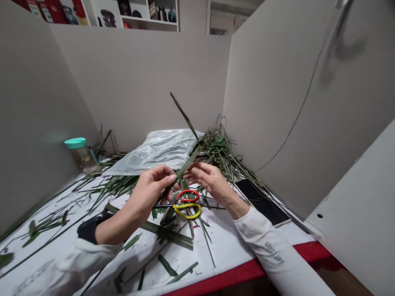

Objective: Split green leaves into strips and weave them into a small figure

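Pinched between thumb and fingers of my left hand (pixel 157 183) is a long green leaf strip (pixel 189 161), which rises away from me and bends to a narrow tip. My right hand (pixel 208 179) is at the strip's right side, fingers stretched out and slightly curved. Whether its fingertips touch the leaf I cannot tell. Just below both hands lies a pair of scissors (pixel 187 211) with one red and one yellow handle loop; the blades point left, partly hidden by my left hand. Cut leaf pieces (pixel 168 234) lie under and in front of the hands.
A translucent plastic sheet (pixel 157 148) covers part of a leaf heap (pixel 217 148) at the back. At left stands a jug (pixel 80 154) with a turquoise lid. A dark flat tablet-like panel (pixel 262 201) lies right. Grey partitions (pixel 142 82) enclose the white table, whose front edge has red cloth (pixel 216 280).
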Demonstrator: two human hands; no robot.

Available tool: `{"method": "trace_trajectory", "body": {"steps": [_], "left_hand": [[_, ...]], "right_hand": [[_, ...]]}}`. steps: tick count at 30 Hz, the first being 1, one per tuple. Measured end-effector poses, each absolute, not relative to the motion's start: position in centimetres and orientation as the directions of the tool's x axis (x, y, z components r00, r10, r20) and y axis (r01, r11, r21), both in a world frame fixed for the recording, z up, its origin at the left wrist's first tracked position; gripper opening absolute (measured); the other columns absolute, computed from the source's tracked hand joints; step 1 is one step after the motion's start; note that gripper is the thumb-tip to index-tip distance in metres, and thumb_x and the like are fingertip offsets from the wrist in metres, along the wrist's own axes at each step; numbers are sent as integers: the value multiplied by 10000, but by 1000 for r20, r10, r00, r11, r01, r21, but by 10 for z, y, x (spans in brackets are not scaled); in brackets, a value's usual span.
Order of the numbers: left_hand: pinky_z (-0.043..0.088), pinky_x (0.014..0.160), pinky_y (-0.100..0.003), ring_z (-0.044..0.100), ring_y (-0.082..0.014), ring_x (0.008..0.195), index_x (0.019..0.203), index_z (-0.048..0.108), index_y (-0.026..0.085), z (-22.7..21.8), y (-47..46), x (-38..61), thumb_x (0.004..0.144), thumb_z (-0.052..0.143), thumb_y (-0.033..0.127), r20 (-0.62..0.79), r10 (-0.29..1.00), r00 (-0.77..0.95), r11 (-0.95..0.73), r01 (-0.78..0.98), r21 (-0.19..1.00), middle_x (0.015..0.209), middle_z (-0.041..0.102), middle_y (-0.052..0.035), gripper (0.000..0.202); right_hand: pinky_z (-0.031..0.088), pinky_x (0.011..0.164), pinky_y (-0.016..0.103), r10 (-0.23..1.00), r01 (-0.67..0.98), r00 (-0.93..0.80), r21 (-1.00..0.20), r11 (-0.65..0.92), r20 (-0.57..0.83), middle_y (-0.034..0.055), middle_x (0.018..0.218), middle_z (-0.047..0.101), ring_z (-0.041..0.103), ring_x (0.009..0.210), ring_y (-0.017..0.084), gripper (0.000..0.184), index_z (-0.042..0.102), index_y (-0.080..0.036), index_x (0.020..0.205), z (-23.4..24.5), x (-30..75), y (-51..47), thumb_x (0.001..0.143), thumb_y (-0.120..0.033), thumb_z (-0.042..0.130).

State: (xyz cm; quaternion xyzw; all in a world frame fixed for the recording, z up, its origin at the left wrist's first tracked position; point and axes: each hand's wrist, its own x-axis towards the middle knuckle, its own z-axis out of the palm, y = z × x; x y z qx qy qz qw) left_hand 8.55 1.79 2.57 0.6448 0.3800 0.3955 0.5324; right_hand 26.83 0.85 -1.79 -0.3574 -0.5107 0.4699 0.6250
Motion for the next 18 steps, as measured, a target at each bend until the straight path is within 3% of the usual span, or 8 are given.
{"method": "trace_trajectory", "body": {"steps": [4,7,11,15,18], "left_hand": [[384,339,-217,526,-117,392,707,551,184,12,14,97,750,655,345,125,882,454,-194,109,975,582,604,21,197],[442,417,-243,561,-133,440,701,563,188,6,14,96,769,614,303,185,885,427,-270,146,952,562,579,30,143],[416,496,-237,545,-120,480,675,592,184,10,22,72,771,600,207,303,895,326,-393,258,883,544,622,16,99],[392,528,-243,522,-119,484,724,643,180,28,31,21,797,624,239,421,889,180,-458,348,818,487,604,30,97],[382,521,-238,530,-113,502,719,658,171,45,37,-25,789,637,228,496,868,28,-466,392,793,518,595,33,93]], "right_hand": [[571,665,298,968,-305,-20,-923,233,251,39,772,730,684,665,166,355,731,-165,781,-26,256,7,677,-494,814],[544,632,249,975,-351,11,-912,211,221,21,701,713,646,613,125,340,716,-158,709,-30,262,8,667,-471,844],[523,562,218,977,-396,124,-894,210,175,41,742,732,641,627,122,346,724,-170,720,-29,277,13,611,-449,897],[467,449,184,943,-428,299,-862,270,147,21,673,691,596,579,113,432,693,-179,679,-30,289,19,491,-476,944],[426,410,162,922,-412,349,-857,310,167,-2,641,665,567,550,93,436,675,-180,683,-34,294,23,506,-478,939]]}}
